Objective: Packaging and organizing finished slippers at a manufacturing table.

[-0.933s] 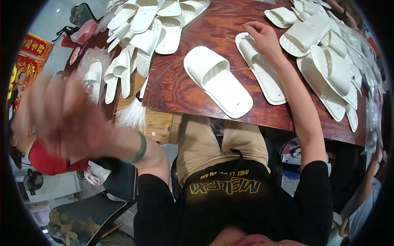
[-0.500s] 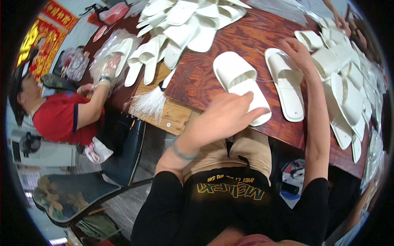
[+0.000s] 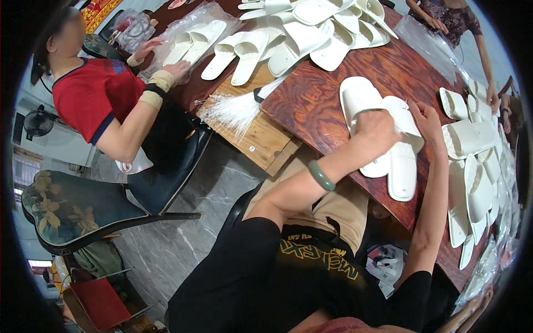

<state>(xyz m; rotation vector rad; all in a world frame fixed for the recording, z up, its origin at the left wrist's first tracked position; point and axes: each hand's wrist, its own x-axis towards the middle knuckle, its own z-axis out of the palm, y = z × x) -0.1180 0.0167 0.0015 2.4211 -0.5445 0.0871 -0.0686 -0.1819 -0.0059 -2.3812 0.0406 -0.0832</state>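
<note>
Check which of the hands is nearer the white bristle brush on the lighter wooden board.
Left. The left hand rests on a white slipper, on the side toward the brush. The right hand sits farther away, on the second slipper.

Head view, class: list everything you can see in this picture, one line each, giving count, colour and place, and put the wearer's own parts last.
pair of slippers: two, white, side by side on the table edge, under the wearer's hands
slipper pile: many, white, far end of the table
slipper row: many, white, right side of the table
wooden table: one, reddish brown, centre
bagged slippers: one pair, white in clear plastic, under a co-worker's hands
whisk brush: one, white bristles, on a pale wooden board
co-worker: one, red top, seated left
cushioned chair: one, dark floral, lower left
second person: one, patterned top, far right
bangle: one, green, left wrist
left hand: on the left slipper
right hand: on the right slipper
</note>
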